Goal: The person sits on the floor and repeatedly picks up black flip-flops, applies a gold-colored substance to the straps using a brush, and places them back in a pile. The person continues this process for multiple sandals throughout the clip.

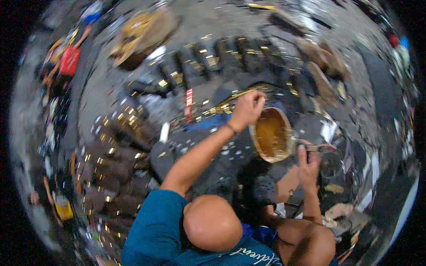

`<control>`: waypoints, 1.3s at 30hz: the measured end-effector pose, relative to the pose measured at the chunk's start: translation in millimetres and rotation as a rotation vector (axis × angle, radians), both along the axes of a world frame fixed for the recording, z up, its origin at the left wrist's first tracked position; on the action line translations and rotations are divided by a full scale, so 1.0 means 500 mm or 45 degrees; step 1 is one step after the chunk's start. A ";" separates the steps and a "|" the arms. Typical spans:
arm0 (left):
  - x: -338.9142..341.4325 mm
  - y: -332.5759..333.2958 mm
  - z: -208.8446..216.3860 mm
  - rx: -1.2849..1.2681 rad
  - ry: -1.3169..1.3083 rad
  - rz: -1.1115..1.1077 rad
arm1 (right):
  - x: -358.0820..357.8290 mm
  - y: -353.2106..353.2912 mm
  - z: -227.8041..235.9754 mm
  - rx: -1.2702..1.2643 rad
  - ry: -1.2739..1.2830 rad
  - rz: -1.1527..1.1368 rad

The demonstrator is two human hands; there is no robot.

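A round tub (271, 135) of amber-brown, glue-like matter stands in front of me, its rim pale and crusted. My left hand (249, 107) is just over the tub's far left rim, with its fingers drawn together in a pinch. Whatever they hold, if anything, is too small and blurred to name. To the right of the tub, my right hand (309, 166) grips a flat strip-like piece (323, 147), grey with a reddish end, the thumb pointing up. Blur hides the piece's exact kind. Small white scraps (226, 148) lie on a dark surface left of the tub.
Dark shoe-like pieces (206, 55) with gold glints form an arc beyond the tub. Many brown ones (111, 164) cover the left side. A red-and-white strip (189, 104) and white cylinder (164, 132) lie between. A yellow-brown bulky bundle (144, 33) sits far left. People (69, 60) are at the left edge.
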State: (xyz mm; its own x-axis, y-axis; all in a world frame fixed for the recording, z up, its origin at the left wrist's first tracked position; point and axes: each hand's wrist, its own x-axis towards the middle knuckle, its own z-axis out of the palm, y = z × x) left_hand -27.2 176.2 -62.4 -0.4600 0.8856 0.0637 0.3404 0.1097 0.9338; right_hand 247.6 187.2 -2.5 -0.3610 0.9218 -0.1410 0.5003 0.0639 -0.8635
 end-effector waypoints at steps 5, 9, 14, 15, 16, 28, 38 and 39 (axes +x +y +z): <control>0.012 -0.427 0.002 -0.368 0.849 0.577 | -0.066 0.027 -0.049 0.250 0.018 0.266; 0.024 -0.638 -0.025 -1.173 1.149 1.096 | -0.106 0.038 -0.062 0.160 0.142 0.240; 0.038 -0.696 -0.056 -0.813 0.805 1.024 | -0.103 0.075 -0.113 0.772 -0.444 0.408; 0.040 -0.654 -0.040 -0.785 0.516 1.147 | -0.085 0.092 -0.128 0.847 -0.534 0.456; 0.039 -0.658 -0.046 -0.859 0.406 1.165 | -0.082 0.097 -0.125 0.919 -0.596 0.530; 0.068 -0.546 0.176 -0.483 0.207 0.789 | 0.031 0.013 0.021 0.531 -0.779 0.599; 0.151 -0.504 -0.114 -0.375 0.615 -0.253 | 0.034 0.000 0.026 -0.154 -1.058 0.882; 0.143 -0.491 -0.118 -0.347 0.660 -0.317 | 0.043 -0.003 0.006 -0.229 -0.782 0.822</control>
